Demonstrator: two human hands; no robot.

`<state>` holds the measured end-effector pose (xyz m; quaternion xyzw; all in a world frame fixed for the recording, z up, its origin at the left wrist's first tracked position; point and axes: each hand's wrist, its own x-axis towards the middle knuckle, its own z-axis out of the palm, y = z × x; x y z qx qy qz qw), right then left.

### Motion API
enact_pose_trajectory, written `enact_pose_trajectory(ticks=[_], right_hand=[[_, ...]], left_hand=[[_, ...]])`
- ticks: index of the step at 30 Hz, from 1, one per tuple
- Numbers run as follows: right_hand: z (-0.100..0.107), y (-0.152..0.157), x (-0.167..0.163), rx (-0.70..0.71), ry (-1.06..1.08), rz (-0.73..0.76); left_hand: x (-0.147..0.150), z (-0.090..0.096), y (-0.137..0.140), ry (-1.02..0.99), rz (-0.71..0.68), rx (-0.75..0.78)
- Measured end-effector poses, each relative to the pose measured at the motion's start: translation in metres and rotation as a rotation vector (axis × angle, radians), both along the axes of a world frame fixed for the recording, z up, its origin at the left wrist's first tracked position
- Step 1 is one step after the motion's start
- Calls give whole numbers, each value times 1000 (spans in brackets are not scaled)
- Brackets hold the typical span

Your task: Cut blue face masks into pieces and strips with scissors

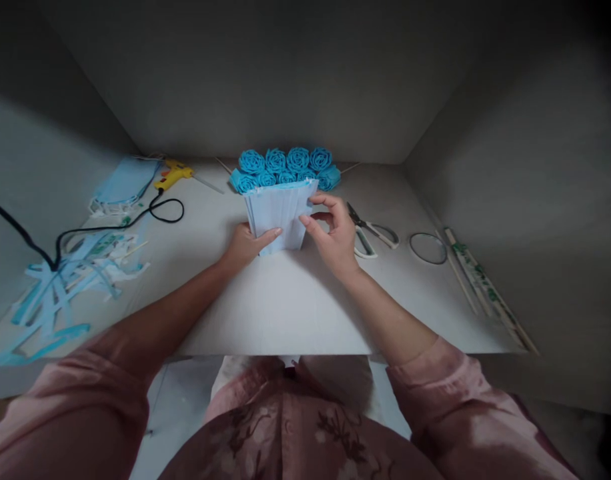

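Observation:
A stack of pale blue, pleated face masks stands tilted up above the table, its white-edged top fanned slightly. My left hand grips the stack at its lower left, the thumb lying across the front and the other fingers hidden behind. At the right edge, my right hand has its thumb and curled index finger against the masks. Just behind the stack lie several blue paper-like roses in two rows, partly covered by it. Scissors with white handles lie open beside my right hand.
Left, a yellow glue gun trails a black cord near a pile of face masks and blue and white scraps. Right, a grey ring lies near wrapped sticks. Walls enclose the table's back and sides.

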<state>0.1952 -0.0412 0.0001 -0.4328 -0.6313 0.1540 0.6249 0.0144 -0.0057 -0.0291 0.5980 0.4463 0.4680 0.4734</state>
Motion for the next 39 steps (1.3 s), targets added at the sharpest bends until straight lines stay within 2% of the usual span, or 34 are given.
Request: enact_pose_trajectory(ticks=[5, 11, 18, 23, 31, 39], right_hand=[[0, 1, 0, -39, 59, -3], [-1, -1, -1, -58, 19, 5], [1, -4, 1, 163, -170, -29], [2, -5, 0, 216, -262, 25], [3, -5, 0, 146, -191, -102], [5, -5, 0, 101, -68, -98]], left_hand=[[0, 0, -1, 14, -2, -13], [1, 2, -2, 16, -12, -14], [0, 5, -3, 49, 11, -15], [0, 8, -3, 69, 48, -48], [1, 6, -3, 31, 8, -28], [-1, 2, -2, 86, 5, -35]])
